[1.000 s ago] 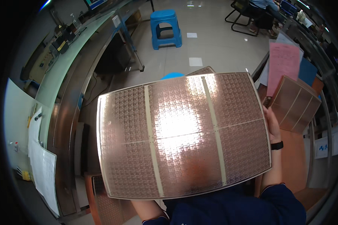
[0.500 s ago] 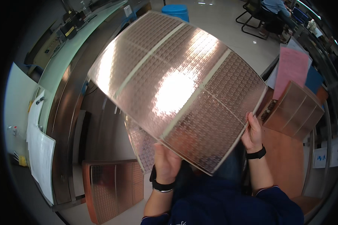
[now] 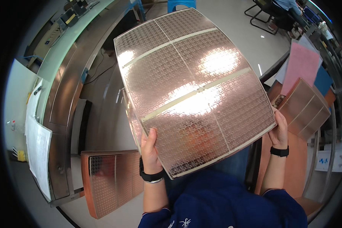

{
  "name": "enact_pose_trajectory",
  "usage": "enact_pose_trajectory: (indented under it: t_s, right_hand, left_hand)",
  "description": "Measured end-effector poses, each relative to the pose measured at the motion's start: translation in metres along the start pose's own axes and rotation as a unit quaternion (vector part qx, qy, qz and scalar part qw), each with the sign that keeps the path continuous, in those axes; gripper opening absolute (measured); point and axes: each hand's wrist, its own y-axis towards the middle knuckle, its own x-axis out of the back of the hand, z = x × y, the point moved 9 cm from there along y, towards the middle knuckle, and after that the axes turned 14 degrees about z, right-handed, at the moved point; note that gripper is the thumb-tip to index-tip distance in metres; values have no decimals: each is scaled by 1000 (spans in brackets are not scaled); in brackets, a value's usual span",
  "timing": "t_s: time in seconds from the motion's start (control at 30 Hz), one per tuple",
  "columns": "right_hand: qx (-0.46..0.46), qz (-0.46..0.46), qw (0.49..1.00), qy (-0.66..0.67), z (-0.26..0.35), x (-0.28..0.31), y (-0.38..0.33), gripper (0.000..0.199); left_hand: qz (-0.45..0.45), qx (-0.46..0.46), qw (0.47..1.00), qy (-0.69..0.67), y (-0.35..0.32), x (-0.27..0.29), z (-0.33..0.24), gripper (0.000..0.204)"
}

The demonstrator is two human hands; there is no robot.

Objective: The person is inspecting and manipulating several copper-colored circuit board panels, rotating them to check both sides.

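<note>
A large copper-coloured patterned panel, shiny and split into several fields by pale strips, is held up in front of me, tilted with its far edge to the upper left. My left hand grips its lower left edge. My right hand holds its lower right corner. A second similar sheet shows just behind the left edge. Both wrists wear black bands.
A stack of copper panels lies at lower left. More panels lean at the right beside pink and blue sheets. A long steel counter runs along the left. A blue stool and a seated person are at the top.
The panel has been turned and tipped: from flat and facing me, to swung up leftward, now lowered a little and rotated. My hands have shifted along its lower edge.
</note>
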Motion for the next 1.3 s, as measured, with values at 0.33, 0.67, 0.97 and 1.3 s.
enact_pose_trajectory:
  t_s: [0.33,0.67,0.97,1.3]
  right_hand:
    - [-34,66,996,-40,-3,1,-9,40]
    - [-26,126,992,-14,-4,7,-13,40]
    - [-11,140,985,100,1,-34,38,47]
    - [44,66,989,124,-13,-33,47,40]
  left_hand:
    - [12,-38,999,-25,-2,1,-16,39]
    - [33,-54,998,-8,-2,14,-21,41]
    - [93,2,995,38,-5,7,-26,35]
    - [-12,-64,976,210,-9,-2,-41,62]
